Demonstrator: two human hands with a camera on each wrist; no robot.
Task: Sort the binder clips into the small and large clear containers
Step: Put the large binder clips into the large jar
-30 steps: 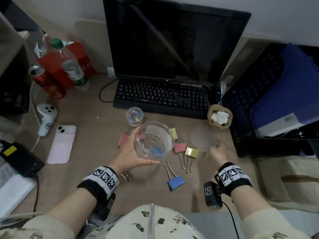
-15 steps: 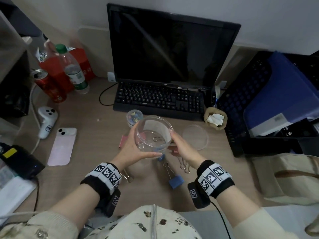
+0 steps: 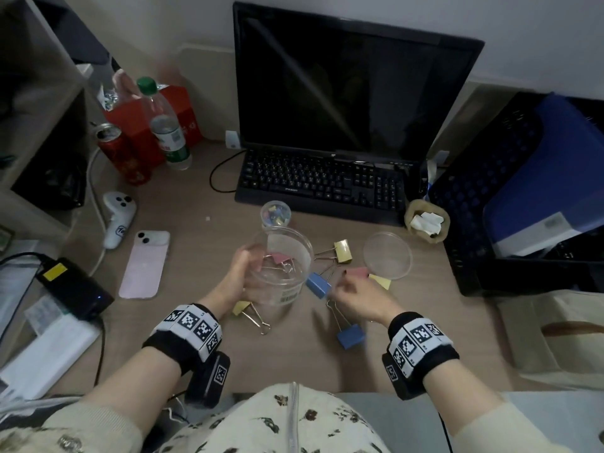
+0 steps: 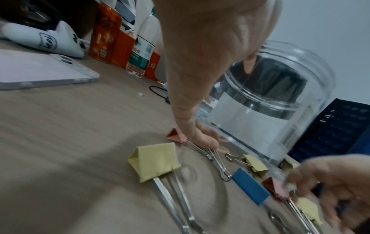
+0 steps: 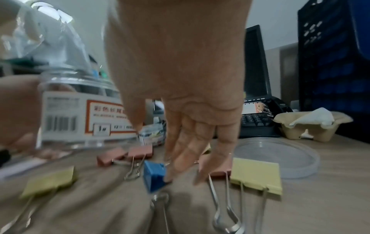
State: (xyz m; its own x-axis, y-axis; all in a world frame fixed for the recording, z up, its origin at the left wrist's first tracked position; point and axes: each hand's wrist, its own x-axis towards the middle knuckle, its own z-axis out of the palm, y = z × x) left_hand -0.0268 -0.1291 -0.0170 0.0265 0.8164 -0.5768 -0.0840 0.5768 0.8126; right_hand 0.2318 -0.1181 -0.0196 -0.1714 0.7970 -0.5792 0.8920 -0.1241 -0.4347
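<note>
Here the left hand grips the large clear container, fingers curled round its wall, holding it just above the desk; a pink binder clip shows through it. The right hand reaches down with loosely extended fingers, their tips touching a blue binder clip; it holds nothing. Just beyond its fingertips lie a pink clip and a yellow clip, with the clear lid beyond them. Beyond the left hand's container stands the small clear container, holding small clips.
</note>
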